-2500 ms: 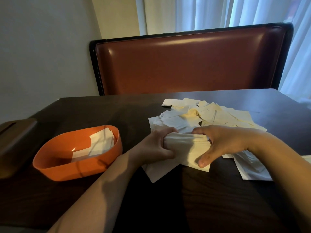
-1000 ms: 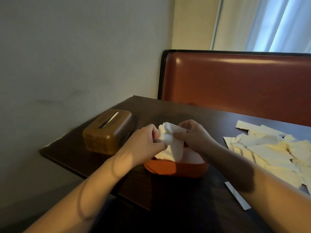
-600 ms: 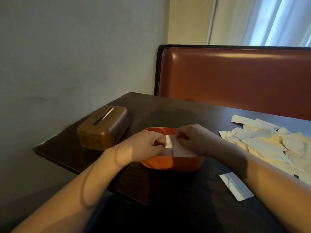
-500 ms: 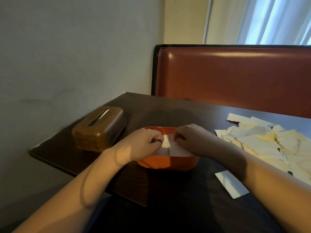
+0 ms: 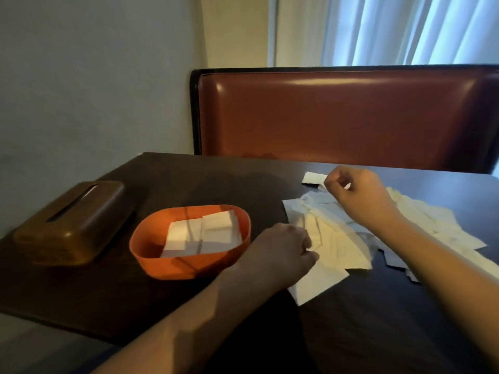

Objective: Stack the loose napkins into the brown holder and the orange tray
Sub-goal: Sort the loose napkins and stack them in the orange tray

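Observation:
The orange tray (image 5: 189,268) stands left of centre on the dark table and holds a flat stack of white napkins (image 5: 205,233). The brown holder (image 5: 70,225), with a slot in its top, lies further left. A spread of loose napkins (image 5: 421,225) covers the table to the right. My left hand (image 5: 280,252) sits at the near left edge of that spread, just right of the tray, its fingers curled onto a napkin there. My right hand (image 5: 359,195) hovers over the far part of the spread and pinches a napkin edge with curled fingers.
A single napkin (image 5: 312,178) lies apart at the far edge of the spread. The red-brown bench back (image 5: 337,117) rises behind the table (image 5: 189,179). A wall runs along the left, close to the holder. The table's near left edge falls away below the holder.
Both hands have left the orange tray, where the bundle of napkins now lies, and moved right to the loose napkins. The view has swung right as well.

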Available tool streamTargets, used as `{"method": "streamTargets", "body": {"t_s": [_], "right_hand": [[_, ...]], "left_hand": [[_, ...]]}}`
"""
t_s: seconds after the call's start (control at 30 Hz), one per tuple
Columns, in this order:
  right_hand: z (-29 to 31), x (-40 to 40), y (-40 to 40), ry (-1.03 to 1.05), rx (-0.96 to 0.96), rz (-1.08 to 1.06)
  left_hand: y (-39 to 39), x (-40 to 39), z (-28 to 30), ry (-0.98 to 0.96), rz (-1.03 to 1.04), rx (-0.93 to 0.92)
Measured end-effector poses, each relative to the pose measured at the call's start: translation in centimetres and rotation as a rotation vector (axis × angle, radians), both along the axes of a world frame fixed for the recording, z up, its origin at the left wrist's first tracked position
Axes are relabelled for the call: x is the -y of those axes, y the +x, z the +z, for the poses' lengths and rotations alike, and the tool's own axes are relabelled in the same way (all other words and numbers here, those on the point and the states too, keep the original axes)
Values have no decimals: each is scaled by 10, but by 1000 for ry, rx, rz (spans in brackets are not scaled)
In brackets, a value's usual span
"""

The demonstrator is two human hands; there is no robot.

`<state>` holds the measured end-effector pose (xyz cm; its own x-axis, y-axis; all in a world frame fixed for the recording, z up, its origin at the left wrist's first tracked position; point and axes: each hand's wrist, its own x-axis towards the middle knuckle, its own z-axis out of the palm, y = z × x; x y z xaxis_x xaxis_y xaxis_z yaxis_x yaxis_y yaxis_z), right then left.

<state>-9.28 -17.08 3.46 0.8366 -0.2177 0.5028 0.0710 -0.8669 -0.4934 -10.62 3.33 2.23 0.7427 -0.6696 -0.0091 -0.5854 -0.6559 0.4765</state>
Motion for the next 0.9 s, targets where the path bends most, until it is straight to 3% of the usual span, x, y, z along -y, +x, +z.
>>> {"method": "streamTargets", "body": {"t_s": [0.17, 0.3, 0.47, 0.57, 0.67, 0.77, 0.9], "right_hand": [[-33, 29, -9, 90, -122, -59], [-44, 40, -16, 19, -356, 82], [-49, 36, -24, -84, -373, 68], [-51, 28, -15, -208, -234, 39], [-49, 23, -8, 6, -200, -43], [-52, 28, -18, 246, -161, 146], [-71, 33, -11, -9, -149, 20]], "left_hand": [[4, 33, -13, 216, 79, -134], [9, 36, -20, 127, 51, -216], [9, 42, -21, -132, 18, -268], [7, 47, -13, -521, 94, -315], [5, 61, -2, -889, 137, -308], [19, 81, 0, -1024, 176, -187], [42, 96, -4, -1115, 282, -120]]}}
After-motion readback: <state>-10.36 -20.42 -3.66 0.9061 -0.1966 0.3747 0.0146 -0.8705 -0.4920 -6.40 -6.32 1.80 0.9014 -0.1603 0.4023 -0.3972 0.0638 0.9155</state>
